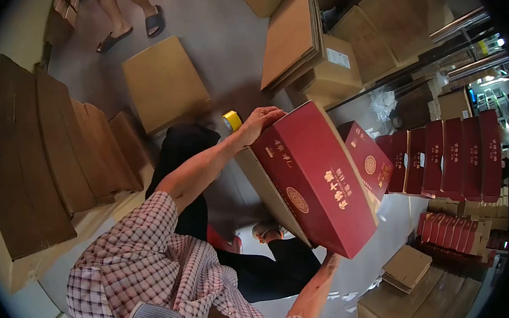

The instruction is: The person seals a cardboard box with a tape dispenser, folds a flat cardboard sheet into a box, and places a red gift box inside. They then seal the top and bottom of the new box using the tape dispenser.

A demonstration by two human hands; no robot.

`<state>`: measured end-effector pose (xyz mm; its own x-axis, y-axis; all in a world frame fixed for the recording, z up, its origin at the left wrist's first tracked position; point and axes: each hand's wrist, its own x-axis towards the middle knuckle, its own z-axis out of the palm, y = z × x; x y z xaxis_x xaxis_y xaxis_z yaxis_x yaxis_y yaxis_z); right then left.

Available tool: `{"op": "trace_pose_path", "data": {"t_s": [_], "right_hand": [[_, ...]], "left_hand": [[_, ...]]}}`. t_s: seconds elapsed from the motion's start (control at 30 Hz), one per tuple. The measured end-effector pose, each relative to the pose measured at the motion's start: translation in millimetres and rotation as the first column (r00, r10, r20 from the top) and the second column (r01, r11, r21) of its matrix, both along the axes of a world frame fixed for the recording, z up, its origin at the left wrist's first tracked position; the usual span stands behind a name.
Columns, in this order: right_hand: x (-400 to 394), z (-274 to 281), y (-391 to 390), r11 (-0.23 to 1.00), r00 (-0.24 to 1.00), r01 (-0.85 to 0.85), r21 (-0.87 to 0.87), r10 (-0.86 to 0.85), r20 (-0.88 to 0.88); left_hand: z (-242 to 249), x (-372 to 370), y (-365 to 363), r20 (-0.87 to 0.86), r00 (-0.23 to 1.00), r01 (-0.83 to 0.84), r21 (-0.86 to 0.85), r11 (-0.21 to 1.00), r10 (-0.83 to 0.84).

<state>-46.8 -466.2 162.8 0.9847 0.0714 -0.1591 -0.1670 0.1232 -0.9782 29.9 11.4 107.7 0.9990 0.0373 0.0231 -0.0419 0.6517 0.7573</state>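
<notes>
A large red box with gold lettering (319, 180) is held tilted in front of me, above an open cardboard carton (267, 187). My left hand (262, 123) grips the red box at its upper left corner, fingers bent over the edge. At the lower right end of the box is my right hand (332, 258), mostly hidden beneath it, so its fingers do not show. Another red box (368, 160) lies just behind the held one. A roll of yellow tape (232, 120) is beside my left wrist.
Red boxes (451, 155) stand in a row at the right, with smaller red ones below. Flattened cardboard (30, 157) leans at the left. A closed carton (164, 81) is on the floor near another person's sandalled feet (117, 38). More cartons (335, 72) stand ahead.
</notes>
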Motion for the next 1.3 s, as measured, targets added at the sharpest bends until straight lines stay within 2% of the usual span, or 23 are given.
{"op": "trace_pose_path", "data": {"t_s": [0.03, 0.1, 0.13, 0.2, 0.23, 0.27, 0.3, 0.33, 0.43, 0.53, 0.67, 0.7, 0.73, 0.77, 0.83, 0.9, 0.93, 1.0, 1.03, 1.13, 1.17, 1.27, 1.3], "right_hand": [[-1, -8, -1, 0.993, 0.989, -0.114, -0.031, 0.116, 0.092], [5, -18, -2, 0.997, 0.998, -0.041, -0.064, 0.044, 0.04], [14, -26, -3, 0.969, 0.956, 0.235, -0.081, -0.245, -0.163], [21, -24, -7, 0.93, 0.941, 0.296, -0.217, -0.323, -0.101], [19, -24, -1, 0.915, 0.907, 0.397, -0.066, -0.403, -0.127], [18, -25, 5, 0.89, 0.911, 0.382, -0.25, -0.407, -0.058], [18, -22, 8, 0.827, 0.917, 0.366, -0.426, -0.4, 0.011], [20, -20, 19, 0.682, 0.963, 0.266, -0.681, -0.212, 0.164], [20, 3, 97, 0.707, 0.998, -0.014, -0.707, 0.057, 0.038], [25, 5, 193, 0.722, 0.967, -0.234, -0.652, 0.242, -0.079], [64, -29, 299, 0.867, 0.906, -0.373, -0.329, 0.264, -0.331], [70, -32, 322, 0.884, 0.915, -0.331, -0.329, 0.215, -0.342], [78, -35, 341, 0.899, 0.922, -0.29, -0.328, 0.169, -0.349], [93, -74, 353, 0.773, 0.946, -0.305, -0.556, 0.18, -0.268], [105, -152, 355, 0.719, 0.96, -0.27, -0.64, 0.253, -0.12], [93, -107, 343, 0.864, 0.899, -0.386, -0.323, 0.275, -0.341], [91, -97, 334, 0.905, 0.86, -0.38, -0.192, 0.269, -0.433], [74, -91, 324, 0.838, 0.992, -0.119, -0.533, 0.081, -0.093], [74, -86, 314, 0.599, 0.986, -0.166, -0.783, 0.123, -0.115], [73, -68, 301, 0.382, 0.963, -0.267, -0.885, 0.085, -0.254], [74, -72, 302, 0.344, 0.962, -0.274, -0.898, 0.096, -0.256], [66, -84, 305, 0.323, 0.969, -0.186, -0.928, 0.215, -0.12], [66, -81, 306, 0.327, 0.96, -0.228, -0.917, 0.23, -0.157]], "left_hand": [[-12, 0, 3, 0.016, 1.0, 0.008, -0.035, 0.999, -0.007], [-19, 1, 4, 0.026, 0.999, 0.034, -0.023, 0.999, -0.034], [-21, 1, 3, 0.029, 0.998, 0.047, -0.018, 0.999, -0.047], [-19, -2, -1, 0.002, 0.998, -0.058, 0.083, 0.995, 0.058], [-20, -3, -1, -0.005, 0.997, -0.072, 0.011, 0.997, 0.072], [-21, -4, 0, -0.013, 0.997, -0.081, -0.06, 0.995, 0.08], [-26, -3, 0, -0.021, 0.996, -0.088, -0.132, 0.987, 0.086], [-33, -1, 4, -0.094, 0.992, -0.104, -0.222, 0.969, 0.085], [-55, -1, 7, -0.206, 0.973, -0.175, -0.388, 0.905, 0.1], [-72, -10, 14, -0.351, 0.926, -0.237, -0.256, 0.937, 0.138], [-89, -22, 13, -0.447, 0.891, 0.142, 0.108, 0.984, -0.08], [-42, -35, 1, -0.565, 0.822, 0.179, 0.129, 0.975, -0.076], [-47, -48, 4, -0.436, 0.898, 0.212, 0.306, 0.928, -0.062], [-61, -48, 10, -0.408, 0.907, 0.26, 0.349, 0.901, -0.104], [-90, -49, 21, -0.347, 0.919, 0.335, 0.435, 0.836, -0.188], [-107, -41, 15, -0.494, 0.838, 0.383, 0.229, 0.895, -0.232], [-80, -45, 15, -0.469, 0.851, 0.417, 0.332, 0.846, -0.236], [-78, -42, 14, -0.468, 0.838, 0.44, 0.275, 0.855, -0.281], [-82, -41, 15, -0.467, 0.832, 0.45, 0.249, 0.858, -0.3], [-100, -14, 11, -0.551, 0.793, 0.525, 0.399, 0.752, -0.262], [-103, -11, 6, -0.556, 0.801, 0.475, 0.365, 0.801, -0.222], [-114, -3, 1, -0.361, 0.867, 0.471, 0.365, 0.803, -0.344], [-125, -7, -3, -0.295, 0.931, 0.335, 0.453, 0.826, -0.215]]}}
